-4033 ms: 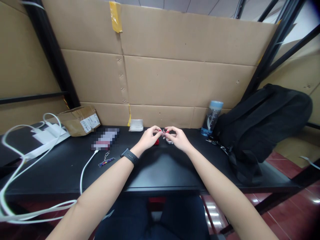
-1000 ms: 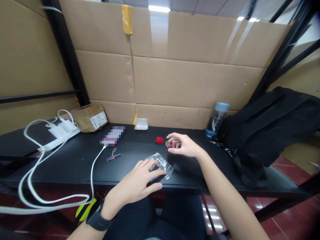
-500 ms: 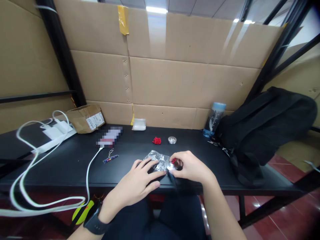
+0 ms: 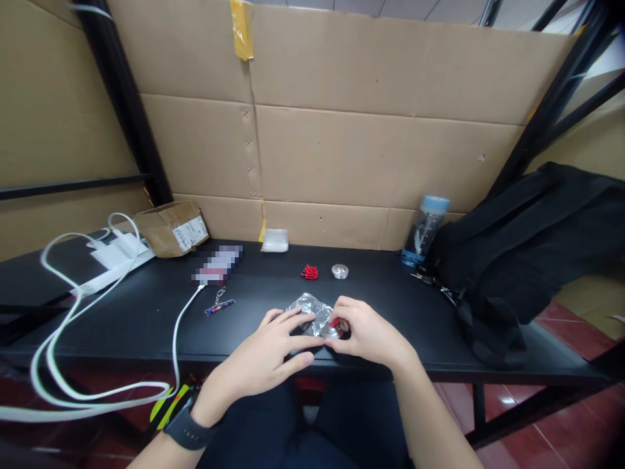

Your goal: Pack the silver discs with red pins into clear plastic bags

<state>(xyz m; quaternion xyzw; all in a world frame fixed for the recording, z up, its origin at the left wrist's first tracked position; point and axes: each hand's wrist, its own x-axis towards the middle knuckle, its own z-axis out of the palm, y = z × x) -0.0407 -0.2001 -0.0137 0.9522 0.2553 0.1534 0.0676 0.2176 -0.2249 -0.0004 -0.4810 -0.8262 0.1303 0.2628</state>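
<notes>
1. Left hand point(image 4: 273, 352) lies spread, palm down, its fingers over one clear bag point(image 4: 311, 305).
2. Right hand point(image 4: 372, 332) is closed on one case point(image 4: 333, 332), pinching its rim between thumb and fingers.
3. Head view, the bag as clock centre: the case is at 4 o'clock, close against the bag; whether they touch, I cannot tell. It looks round, silvery and shiny, and some red shows under the fingers.
4. The bag is see-through, crinkled and glossy, lying near the front edge of the black table point(image 4: 385, 293).
5. At 12, one red bundle point(image 4: 309, 272), its strands too small to count; at 1, one round, clear disc point(image 4: 340, 271).
6. At 11, one packet point(image 4: 275, 242); at 10, one pixelated phone point(image 4: 218, 265) and, farther, one box point(image 4: 170, 229); at 9, one charm point(image 4: 219, 307).
7. At 2, one bottle point(image 4: 424, 231); nearer 3, one backpack point(image 4: 527, 254).
</notes>
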